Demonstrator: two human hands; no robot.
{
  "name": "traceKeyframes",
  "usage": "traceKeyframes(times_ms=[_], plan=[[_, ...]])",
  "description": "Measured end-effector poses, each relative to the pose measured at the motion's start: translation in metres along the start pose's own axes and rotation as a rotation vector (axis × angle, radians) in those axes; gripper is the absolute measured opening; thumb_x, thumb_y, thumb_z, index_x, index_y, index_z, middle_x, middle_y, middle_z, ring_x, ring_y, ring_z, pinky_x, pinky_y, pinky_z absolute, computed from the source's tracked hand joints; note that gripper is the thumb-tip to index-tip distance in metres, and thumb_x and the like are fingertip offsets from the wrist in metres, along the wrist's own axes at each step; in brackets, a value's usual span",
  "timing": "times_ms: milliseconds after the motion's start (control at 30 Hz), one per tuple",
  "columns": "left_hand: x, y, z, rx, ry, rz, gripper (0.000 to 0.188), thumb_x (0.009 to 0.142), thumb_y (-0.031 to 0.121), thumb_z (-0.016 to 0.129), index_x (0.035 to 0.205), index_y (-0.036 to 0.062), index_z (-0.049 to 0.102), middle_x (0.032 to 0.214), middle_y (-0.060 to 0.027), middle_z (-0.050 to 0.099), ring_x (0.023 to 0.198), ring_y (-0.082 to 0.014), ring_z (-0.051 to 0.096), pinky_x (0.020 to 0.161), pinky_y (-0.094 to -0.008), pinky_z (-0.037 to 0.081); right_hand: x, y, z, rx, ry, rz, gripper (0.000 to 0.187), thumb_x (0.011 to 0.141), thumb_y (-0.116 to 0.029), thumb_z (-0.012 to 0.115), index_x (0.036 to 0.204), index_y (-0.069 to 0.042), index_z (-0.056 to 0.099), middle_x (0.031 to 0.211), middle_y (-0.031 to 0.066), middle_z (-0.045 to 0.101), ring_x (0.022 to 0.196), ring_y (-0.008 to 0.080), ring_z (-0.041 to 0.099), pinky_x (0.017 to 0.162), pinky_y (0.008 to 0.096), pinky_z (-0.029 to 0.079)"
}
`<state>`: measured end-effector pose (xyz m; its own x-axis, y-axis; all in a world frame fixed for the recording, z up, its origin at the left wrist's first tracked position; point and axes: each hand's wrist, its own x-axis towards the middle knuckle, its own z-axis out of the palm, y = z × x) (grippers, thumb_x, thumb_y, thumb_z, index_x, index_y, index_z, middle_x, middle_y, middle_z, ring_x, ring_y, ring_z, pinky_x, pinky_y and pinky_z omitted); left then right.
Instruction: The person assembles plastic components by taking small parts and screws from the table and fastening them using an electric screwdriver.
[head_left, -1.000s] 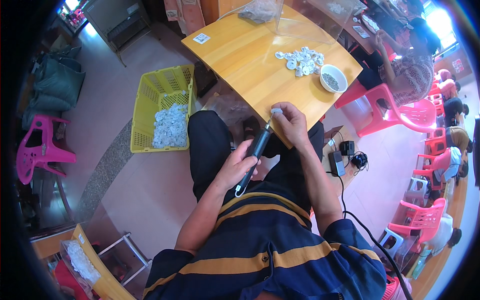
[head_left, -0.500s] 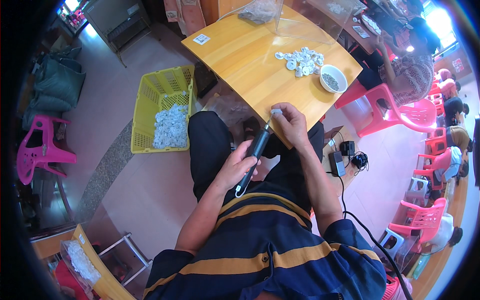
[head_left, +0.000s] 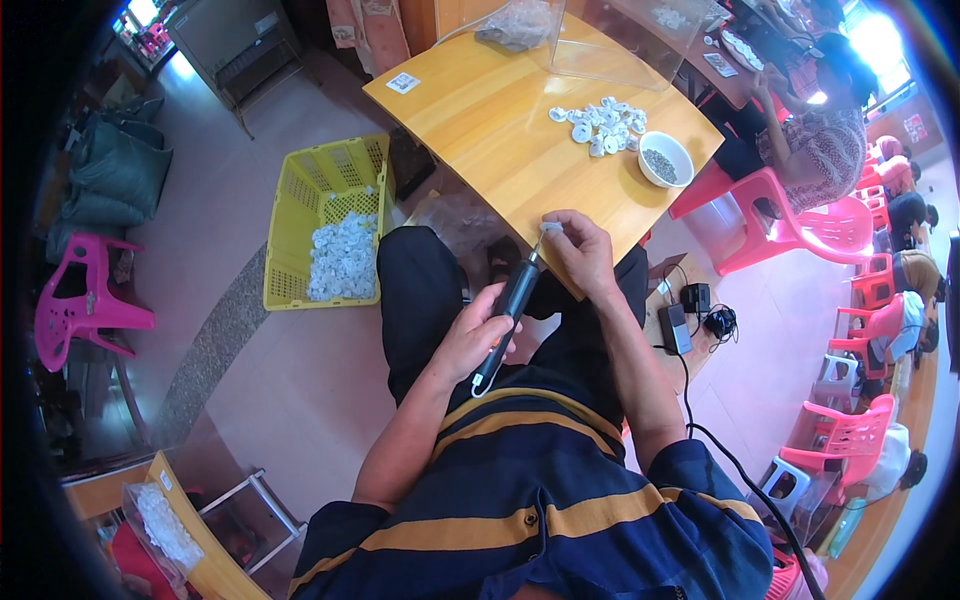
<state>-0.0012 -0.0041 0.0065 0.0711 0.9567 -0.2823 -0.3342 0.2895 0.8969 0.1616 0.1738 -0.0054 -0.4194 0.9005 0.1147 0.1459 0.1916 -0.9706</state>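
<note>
My left hand (head_left: pixel 474 333) is wrapped round a black electric screwdriver (head_left: pixel 509 311), which slants up and to the right with its bit toward the table's near corner. Between the thumb and fingers of my right hand (head_left: pixel 582 250) is a small white plastic part (head_left: pixel 550 228). The screwdriver's tip meets this part or lies right against it; the exact contact is too small to make out. Ahead on the wooden table (head_left: pixel 480 110) lies a loose pile of white round plastic parts (head_left: pixel 607 125). Beside them stands a white bowl (head_left: pixel 682 148) with small grey metal pieces, probably screws (head_left: pixel 660 165).
Left of my legs, a yellow crate (head_left: pixel 290 215) holds many white parts (head_left: pixel 343 255). A clear plastic box (head_left: pixel 610 70) stands at the table's far side. A black power adapter (head_left: pixel 675 328) with cables sits at right. A co-worker (head_left: pixel 820 145) sits by a pink chair (head_left: pixel 790 225).
Almost nothing differs. The white part in my right fingers has tilted slightly, and the screwdriver has shifted very little.
</note>
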Motion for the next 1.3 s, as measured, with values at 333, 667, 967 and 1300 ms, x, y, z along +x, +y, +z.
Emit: traceKeyframes(times_ms=[333, 667, 967, 1300], plan=[[-0.0029, 0.0058, 0.0038, -0.058, 0.021, -0.049, 0.051, 0.095, 0.008, 0.053, 0.145, 0.0033, 0.043, 0.098, -0.0085, 0.062, 0.074, -0.0139, 0.064, 0.067, -0.029, 0.057, 0.0001, -0.0002, 0.0001, 0.0, 0.009, -0.013, 0.016, 0.096, -0.007, 0.069, 0.112, -0.001, 0.072, 0.094, 0.0006, 0.073, 0.086, 0.0068, 0.066, 0.08, 0.0232, 0.054], [-0.0036, 0.0042, 0.0052, -0.11, 0.01, -0.072, 0.051, 0.097, 0.008, 0.052, 0.147, 0.0047, 0.041, 0.099, -0.0086, 0.064, 0.073, -0.0134, 0.064, 0.064, -0.0283, 0.057, -0.0009, 0.002, 0.0003, -0.044, 0.015, -0.05, 0.014, 0.097, -0.005, 0.068, 0.11, -0.001, 0.072, 0.094, 0.0019, 0.073, 0.087, 0.008, 0.067, 0.08, 0.024, 0.055], [-0.0034, 0.0019, 0.0057, -0.149, -0.007, -0.069, 0.051, 0.098, 0.009, 0.051, 0.147, 0.0027, 0.039, 0.098, -0.0097, 0.066, 0.073, -0.0151, 0.067, 0.062, -0.028, 0.057, -0.0027, -0.0034, 0.0015, -0.092, 0.025, -0.1, 0.014, 0.095, -0.003, 0.068, 0.109, 0.0, 0.073, 0.092, 0.003, 0.073, 0.084, 0.0088, 0.067, 0.078, 0.0242, 0.055], [-0.0033, 0.0037, 0.0048, -0.173, 0.003, -0.084, 0.05, 0.099, 0.012, 0.053, 0.146, 0.0038, 0.041, 0.098, -0.0093, 0.067, 0.074, -0.0144, 0.067, 0.062, -0.0284, 0.057, -0.0031, -0.0048, 0.002, -0.125, 0.034, -0.12, 0.013, 0.095, -0.003, 0.068, 0.107, 0.0, 0.073, 0.09, 0.0029, 0.073, 0.082, 0.0085, 0.067, 0.077, 0.0241, 0.055]])
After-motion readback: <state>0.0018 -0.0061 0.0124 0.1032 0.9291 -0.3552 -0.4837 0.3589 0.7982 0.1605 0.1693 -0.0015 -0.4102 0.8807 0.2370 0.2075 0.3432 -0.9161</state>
